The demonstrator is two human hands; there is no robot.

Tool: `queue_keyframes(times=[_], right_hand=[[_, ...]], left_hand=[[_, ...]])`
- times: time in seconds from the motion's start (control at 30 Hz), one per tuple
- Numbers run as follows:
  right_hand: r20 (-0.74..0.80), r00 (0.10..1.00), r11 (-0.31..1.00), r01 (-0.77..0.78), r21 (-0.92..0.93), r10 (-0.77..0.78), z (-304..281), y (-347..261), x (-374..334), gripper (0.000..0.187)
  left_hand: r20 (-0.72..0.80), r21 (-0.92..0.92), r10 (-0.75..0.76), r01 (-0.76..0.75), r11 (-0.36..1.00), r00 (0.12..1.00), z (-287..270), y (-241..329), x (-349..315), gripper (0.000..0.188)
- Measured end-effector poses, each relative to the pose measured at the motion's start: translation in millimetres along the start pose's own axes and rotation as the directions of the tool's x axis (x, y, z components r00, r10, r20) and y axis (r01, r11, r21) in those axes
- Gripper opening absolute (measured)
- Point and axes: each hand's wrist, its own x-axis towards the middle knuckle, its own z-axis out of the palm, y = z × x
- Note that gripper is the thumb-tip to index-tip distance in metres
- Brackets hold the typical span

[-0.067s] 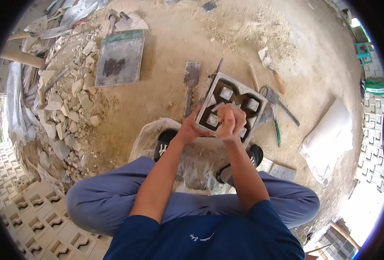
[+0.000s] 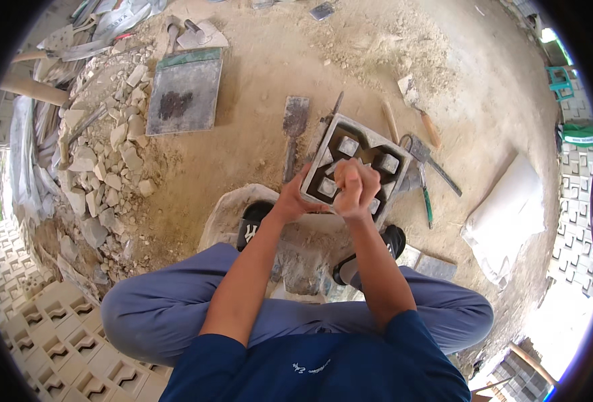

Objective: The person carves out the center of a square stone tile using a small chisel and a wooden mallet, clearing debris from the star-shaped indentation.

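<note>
A square mould with a pale rim, dark recesses and several light square blocks inside lies tilted between my feet. My left hand is closed on its near left side, with the fingers partly hidden beneath the edge. Above the middle of the mould, my right hand is in a fist with the thumb on top. Whatever it grips, if anything, is hidden from this view.
A flat trowel-like tool lies left of the mould. To its right are a green-handled tool and a wooden handle. A grey board and rubble are left; a white sack lies right.
</note>
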Motion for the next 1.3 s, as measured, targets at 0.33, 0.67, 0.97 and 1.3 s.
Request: queue_keyframes(times=[0.33, 0.67, 0.97, 1.3], right_hand=[[-0.095, 0.995, 0.994, 0.041, 0.099, -0.032, 5.1, -13.0, 0.5, 0.055], [-0.084, 0.994, 0.996, 0.072, 0.051, -0.068, 0.4, 4.3, -3.5, 0.055], [-0.180, 0.967, 0.981, 0.192, 0.041, -0.182, 24.6, -4.2, -24.3, 0.045], [-0.066, 0.994, 0.971, 0.073, -0.229, -0.090, 21.6, -17.8, -15.2, 0.042]], left_hand=[[-0.030, 0.044, 0.153, -0.152, 0.987, 0.988, -6.9, -13.3, -1.4, 0.117], [-0.010, 0.034, 0.056, -0.056, 0.998, 0.998, -5.7, 4.2, 9.6, 0.112], [-0.035, 0.148, 0.182, -0.175, 0.973, 0.983, 0.0, -9.0, 2.7, 0.110], [0.011, -0.015, 0.110, -0.110, 0.994, 0.994, -9.3, 14.6, 1.6, 0.106]])
